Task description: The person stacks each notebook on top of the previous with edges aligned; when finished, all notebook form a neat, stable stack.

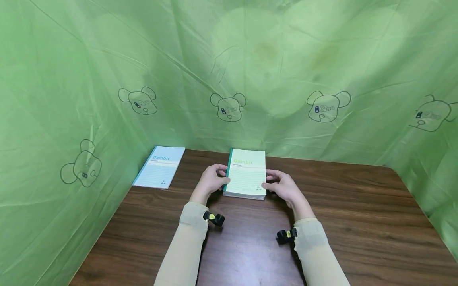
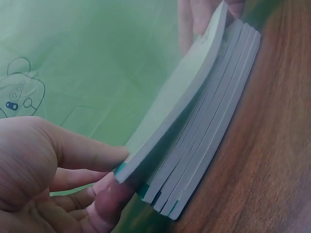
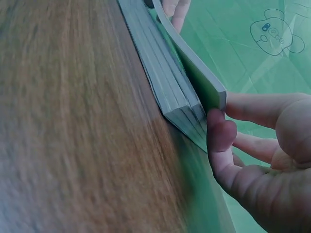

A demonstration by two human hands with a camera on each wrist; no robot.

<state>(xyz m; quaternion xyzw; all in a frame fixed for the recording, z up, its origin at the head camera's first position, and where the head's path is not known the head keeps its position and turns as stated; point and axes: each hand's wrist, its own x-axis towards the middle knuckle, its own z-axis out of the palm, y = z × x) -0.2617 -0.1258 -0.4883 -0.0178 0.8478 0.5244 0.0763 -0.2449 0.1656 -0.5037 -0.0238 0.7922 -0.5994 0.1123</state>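
A pale green notebook (image 1: 247, 171) with a darker green spine tops a stack of notebooks (image 2: 214, 124) on the table. My left hand (image 1: 214, 179) pinches its spine edge, thumb on the cover and fingers beneath. On the opposite edge my right hand (image 1: 282, 185) pinches it the same way. In both wrist views the top notebook's two side edges are lifted off the stack, and it sags between the hands. The right wrist view shows the lower notebooks (image 3: 163, 73) pressed close together, flat on the wood.
A light blue notebook (image 1: 159, 167) lies at the table's far left corner. The dark wooden table (image 1: 358, 214) stretches to the right and toward me. Green cloth (image 1: 272, 59) printed with bear heads hangs along the back and sides.
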